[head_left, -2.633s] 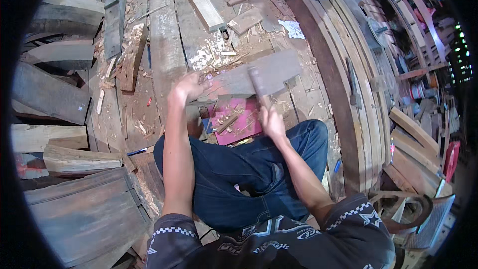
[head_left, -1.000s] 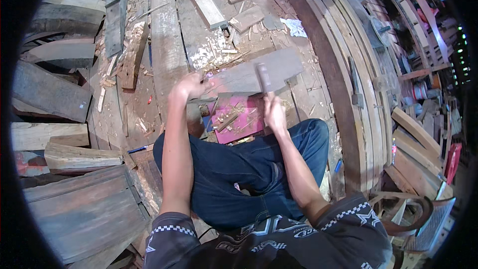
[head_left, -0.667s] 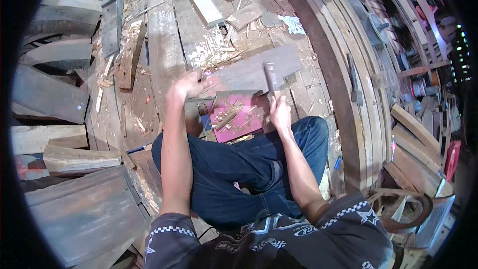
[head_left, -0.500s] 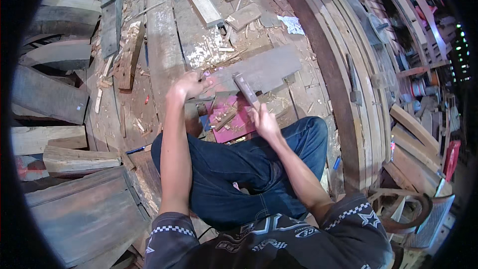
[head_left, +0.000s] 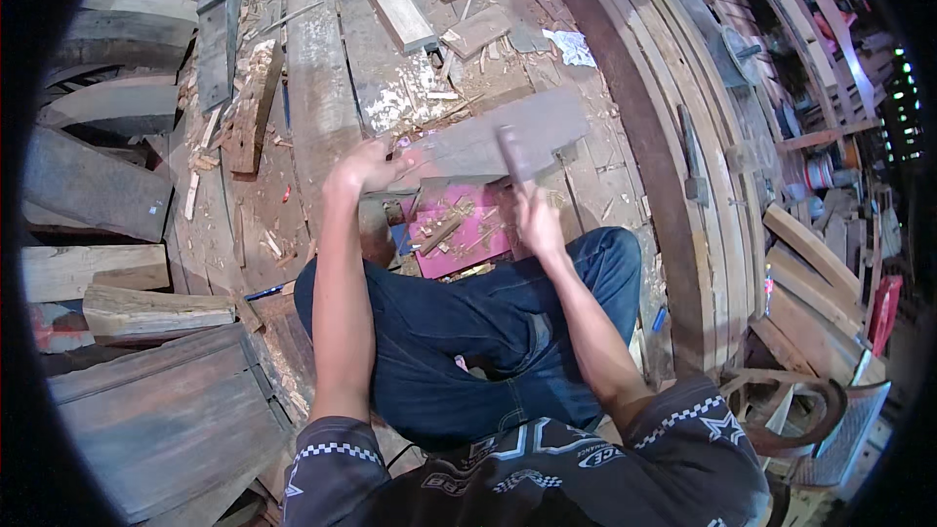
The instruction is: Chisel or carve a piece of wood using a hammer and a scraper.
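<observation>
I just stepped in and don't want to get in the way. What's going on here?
A person in blue jeans sits on a plank floor. The right hand grips what looks like a club-shaped mallet, blurred, seen against a notched grey board; whether they touch can't be told. The left hand is at the board's left end, its grip unclear. Nearer the person lies a pink panel strewn with wood chips.

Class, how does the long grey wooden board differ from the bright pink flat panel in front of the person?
Colour: the long grey wooden board is dull, while the bright pink flat panel is vivid.
Place: the panel lies nearer the person's denim-clad legs than the board.
Contact: the left hand is at the board's left end; neither hand touches the panel.
Both show broad flat faces.
</observation>
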`<state>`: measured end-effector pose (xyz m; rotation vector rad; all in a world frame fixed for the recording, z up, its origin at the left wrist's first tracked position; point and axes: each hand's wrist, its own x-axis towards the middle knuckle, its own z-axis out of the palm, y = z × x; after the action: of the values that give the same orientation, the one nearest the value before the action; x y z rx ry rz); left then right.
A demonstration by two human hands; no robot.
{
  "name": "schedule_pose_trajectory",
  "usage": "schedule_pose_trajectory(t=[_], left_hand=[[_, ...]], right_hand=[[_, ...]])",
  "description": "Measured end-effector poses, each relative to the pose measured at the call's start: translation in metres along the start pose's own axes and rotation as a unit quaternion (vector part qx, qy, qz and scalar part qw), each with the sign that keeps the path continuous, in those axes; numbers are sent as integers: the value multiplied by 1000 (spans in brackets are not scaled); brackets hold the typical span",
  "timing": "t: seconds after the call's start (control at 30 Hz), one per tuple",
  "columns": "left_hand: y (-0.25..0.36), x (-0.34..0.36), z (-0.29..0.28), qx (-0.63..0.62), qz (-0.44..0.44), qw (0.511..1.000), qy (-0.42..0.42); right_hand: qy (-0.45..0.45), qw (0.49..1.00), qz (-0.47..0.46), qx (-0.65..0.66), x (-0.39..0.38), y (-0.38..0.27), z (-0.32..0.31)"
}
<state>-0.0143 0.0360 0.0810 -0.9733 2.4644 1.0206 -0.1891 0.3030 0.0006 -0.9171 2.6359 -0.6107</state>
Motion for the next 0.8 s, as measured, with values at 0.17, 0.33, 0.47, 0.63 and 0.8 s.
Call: schedule_pose_trajectory(t=[0.17,0.33,0.47,0.63,0.8], left_hand=[[-11,1,1,11,-12,1000,-3],[-9,3,6,5,16,1000,16],[-18,0,6,17,6,1000,15],[-16,7,8,12,9,1000,7],[-9,10,4,1,1,1000,-12]], right_hand=[[-37,999,-15,17,13,9,-12],[-57,993,-101,27,-8,-3,4],[-68,996,28,47,13,-5,-22],[-52,993,-105,0,-13,-4,7],[0,999,20,31,19,16,-15]])
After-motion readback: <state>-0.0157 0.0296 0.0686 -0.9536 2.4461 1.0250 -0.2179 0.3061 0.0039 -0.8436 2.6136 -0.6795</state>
